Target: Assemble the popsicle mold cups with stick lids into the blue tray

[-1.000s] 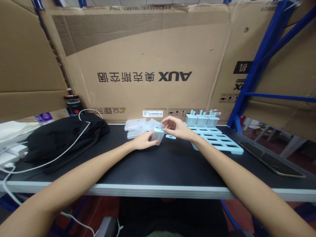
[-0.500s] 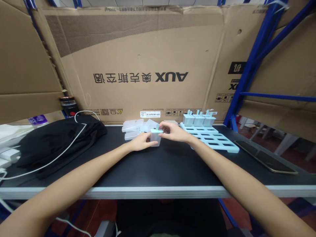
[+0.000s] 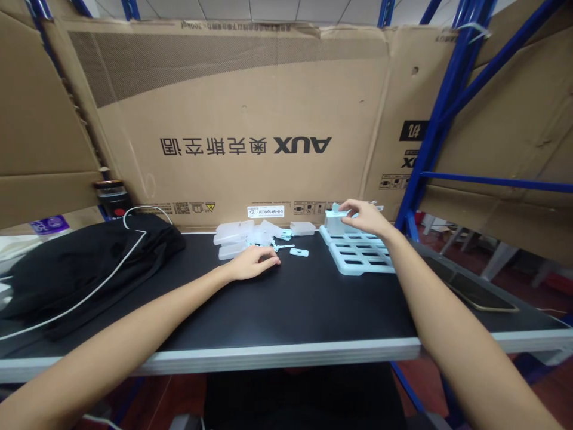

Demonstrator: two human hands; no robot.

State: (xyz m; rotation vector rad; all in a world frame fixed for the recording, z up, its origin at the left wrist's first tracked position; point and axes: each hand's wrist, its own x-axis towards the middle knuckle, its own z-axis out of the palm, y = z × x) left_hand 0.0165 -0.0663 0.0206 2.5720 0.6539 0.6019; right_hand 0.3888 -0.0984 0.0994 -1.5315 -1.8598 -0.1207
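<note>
My right hand is closed on a popsicle mold with a light blue lid and stick tab, at the back left of the light blue mold rack. My fingers and wrist hide the other molds in the rack's back row and part of its right side. On the black tabletop rests my left hand, thumb and fingers loosely apart with nothing in them. Just beyond it lie several frosted clear mold cups, a light blue stick and a flat light blue lid.
A black cloth bag with a white cable over it fills the left side. Behind it stands a dark jar. A phone lies at the right. Cardboard walls the back, beside blue metal posts.
My right hand has carried the popsicle mold from the middle over to the rack on the right. My left hand has let go of it and lowered to the table. The view has shifted slightly.
</note>
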